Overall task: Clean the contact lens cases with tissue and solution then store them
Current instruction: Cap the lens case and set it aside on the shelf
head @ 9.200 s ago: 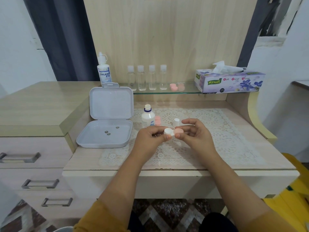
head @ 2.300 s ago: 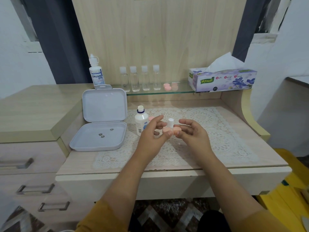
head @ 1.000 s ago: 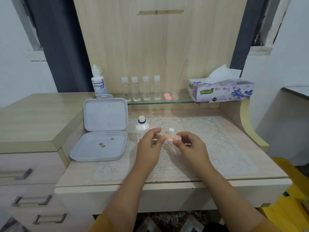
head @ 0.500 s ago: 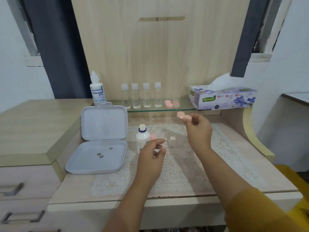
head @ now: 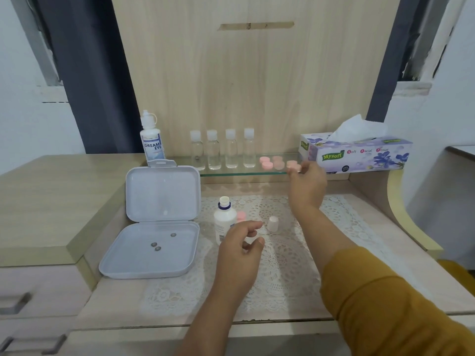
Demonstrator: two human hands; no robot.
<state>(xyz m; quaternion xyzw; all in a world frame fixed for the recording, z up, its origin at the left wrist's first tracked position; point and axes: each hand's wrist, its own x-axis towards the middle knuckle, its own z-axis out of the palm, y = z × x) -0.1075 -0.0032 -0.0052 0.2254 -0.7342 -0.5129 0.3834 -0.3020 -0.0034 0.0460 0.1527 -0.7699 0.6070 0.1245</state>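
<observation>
I see the tabletop (head: 359, 222) carrying an open grey box (head: 154, 250) left of the solution bottle (head: 224, 222). My right hand (head: 305, 185) is up at the glass shelf (head: 244, 172), fingers pinching a pink lens case (head: 293, 164) beside the tissue box (head: 359, 155). My left hand (head: 239, 250) hovers beside the bottle, fingers loosely curled, holding nothing I can make out.

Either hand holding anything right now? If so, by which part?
Right hand pinches a pink lens case by its right end, at the glass shelf. Left hand: nothing visible.
</observation>
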